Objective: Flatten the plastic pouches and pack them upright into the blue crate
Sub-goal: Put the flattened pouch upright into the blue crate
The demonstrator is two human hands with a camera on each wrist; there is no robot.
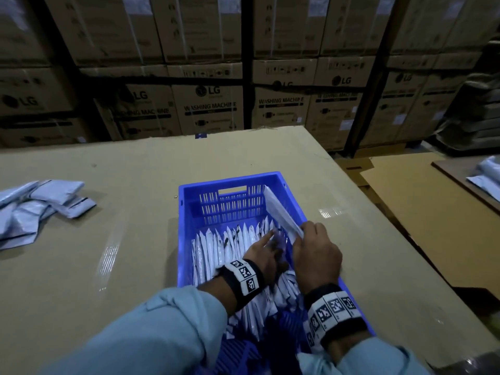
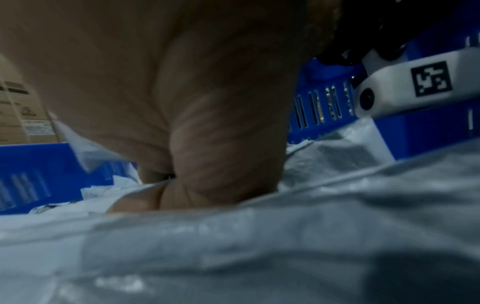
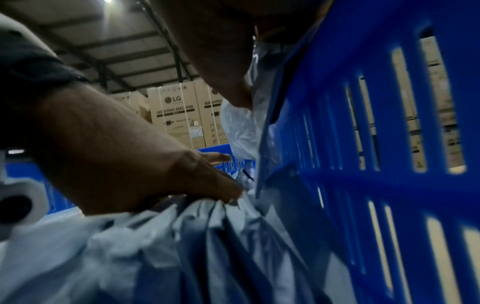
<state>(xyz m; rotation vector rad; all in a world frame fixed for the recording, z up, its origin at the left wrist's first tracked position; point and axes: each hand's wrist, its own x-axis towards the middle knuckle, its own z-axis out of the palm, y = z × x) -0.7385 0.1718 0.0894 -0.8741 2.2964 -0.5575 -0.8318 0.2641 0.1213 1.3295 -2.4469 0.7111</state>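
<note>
Plastic pouch (image 1: 281,212) pinched in R hand (image 1: 315,253) grip over blue crate (image 1: 186,212); L hand (image 1: 263,255) fingers spread on packed pouches (image 1: 216,247).

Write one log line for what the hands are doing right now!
left hand: presses packed pouches aside | right hand: holds pouch at right wall | blue crate: partly filled | loose pouches: waiting on table

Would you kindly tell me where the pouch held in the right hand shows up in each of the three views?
Head: the held pouch slants along the blue crate's right wall, pinched by the right hand.
Left wrist: probably the pale corner at left edge, uncertain.
Right wrist: the pouch hangs at upper centre, against the crate wall.
Shared landmark: the crate's slotted blue wall.
</note>
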